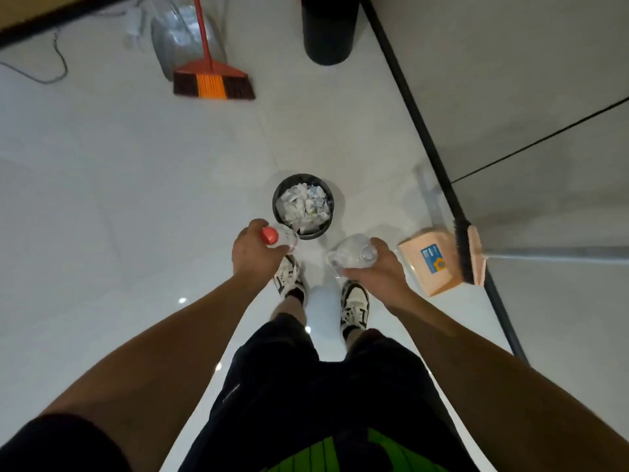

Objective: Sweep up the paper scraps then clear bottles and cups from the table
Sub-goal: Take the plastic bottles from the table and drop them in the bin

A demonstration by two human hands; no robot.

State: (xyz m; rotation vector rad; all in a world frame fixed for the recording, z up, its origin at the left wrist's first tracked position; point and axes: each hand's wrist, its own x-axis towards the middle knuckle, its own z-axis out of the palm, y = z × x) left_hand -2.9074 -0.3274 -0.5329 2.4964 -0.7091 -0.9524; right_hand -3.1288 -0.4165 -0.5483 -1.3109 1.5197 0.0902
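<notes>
Head view looks straight down at pale, glossy floor tiles, with wide open floor on the left and a black-edged grey table (510, 97) closing off the right side. Far left and up, an orange broom (213, 81) with stiff dark and orange bristles stands by a crumpled clear plastic bag (177, 32). The left hand (253, 248) reaches forward with its fingers curled round a clear plastic bottle (282, 238) with a red cap, held just over the near rim of the small round black bin (303, 206). That bin stands on the floor ahead of the shoes and is packed with crumpled white paper scraps (303, 204). The right hand (377, 267) grips a second clear bottle (354, 255), capless and tilted, just right of the bin. Further right, a peach plastic dustpan (432, 264) and a dark-bristled brush (468, 253) lean at the table edge.
</notes>
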